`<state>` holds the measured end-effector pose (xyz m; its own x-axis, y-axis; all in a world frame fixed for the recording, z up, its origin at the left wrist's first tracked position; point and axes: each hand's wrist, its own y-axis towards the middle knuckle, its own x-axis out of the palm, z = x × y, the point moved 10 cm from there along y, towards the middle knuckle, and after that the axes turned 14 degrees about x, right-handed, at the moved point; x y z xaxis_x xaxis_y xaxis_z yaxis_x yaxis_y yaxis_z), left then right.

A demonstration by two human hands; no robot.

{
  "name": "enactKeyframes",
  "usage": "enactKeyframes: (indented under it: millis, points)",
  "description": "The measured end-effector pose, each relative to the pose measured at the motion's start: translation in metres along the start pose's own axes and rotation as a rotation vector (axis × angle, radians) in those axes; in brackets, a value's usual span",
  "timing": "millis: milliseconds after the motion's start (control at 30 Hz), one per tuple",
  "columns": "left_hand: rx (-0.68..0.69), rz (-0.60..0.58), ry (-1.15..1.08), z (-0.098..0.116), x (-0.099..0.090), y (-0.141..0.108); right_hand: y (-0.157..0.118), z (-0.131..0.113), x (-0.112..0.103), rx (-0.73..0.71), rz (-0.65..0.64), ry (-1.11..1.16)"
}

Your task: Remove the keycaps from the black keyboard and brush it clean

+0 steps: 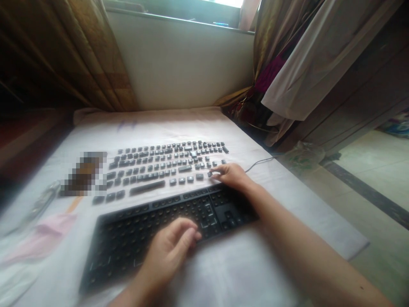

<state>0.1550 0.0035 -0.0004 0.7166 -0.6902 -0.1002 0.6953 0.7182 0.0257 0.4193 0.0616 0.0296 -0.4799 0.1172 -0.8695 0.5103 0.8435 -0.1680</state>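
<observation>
A black keyboard base (128, 230) lies on the white cloth, its key sockets bare over most of its area. Beyond it, loose black keycaps (147, 176) are spread in rows, with a long space bar (147, 187) at the near side. My right hand (230, 175) reaches over the base's far right corner, its thumb and fingers pinched on a small keycap (210, 174) at the edge of the rows. My left hand (174, 243) rests over the near middle of the base. Its fingers are curled against the thumb, and whatever they may hold is hidden.
On the left are a blurred-out dark object (83, 172), a pink cloth (44, 236) and a clear plastic-looking item (43, 202). A thin cable (260, 161) runs off the right edge of the table. Curtains (92, 55) hang beyond, and tiled floor (361, 170) lies at right.
</observation>
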Motion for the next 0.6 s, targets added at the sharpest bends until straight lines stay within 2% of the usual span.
enactKeyframes:
  millis: [200,333,467,600]
  points:
    - [0.002,-0.019,0.032,0.0,0.001,0.001,0.0,-0.005,0.005,0.017,-0.006,-0.05]
    - [0.02,-0.016,0.057,0.005,0.0,0.001,-0.001,-0.008,0.001,-0.002,0.017,-0.007]
    - [0.027,-0.011,0.063,0.009,0.0,0.002,-0.006,-0.009,-0.012,-0.038,0.052,0.12]
    - [0.033,-0.013,0.062,0.008,-0.001,0.002,-0.026,0.0,-0.037,-0.082,0.117,0.331]
